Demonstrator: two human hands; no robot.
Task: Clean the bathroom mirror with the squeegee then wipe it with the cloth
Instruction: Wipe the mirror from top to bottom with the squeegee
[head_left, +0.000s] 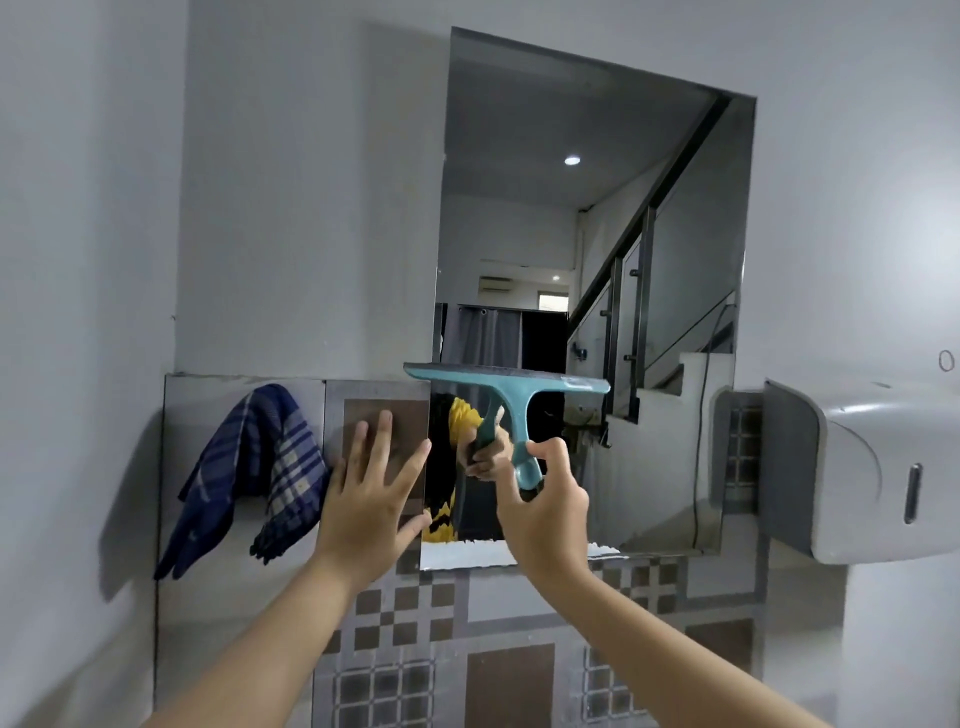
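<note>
A tall rectangular mirror (587, 234) hangs on the grey wall ahead and reflects a staircase and ceiling. My right hand (540, 499) grips the handle of a teal squeegee (511, 387), whose blade lies level across the mirror's lower left part. My left hand (371, 483) is flat on the tiled wall just left of the mirror's edge, fingers spread, holding nothing. A blue plaid cloth (254, 473) hangs on the tiles to the left of that hand.
A white paper dispenser (872, 467) juts from the wall at the right, level with the mirror's bottom. Brown and grey checkered tiles (509, 623) cover the wall below the mirror. A plain grey wall (78, 312) closes in on the left.
</note>
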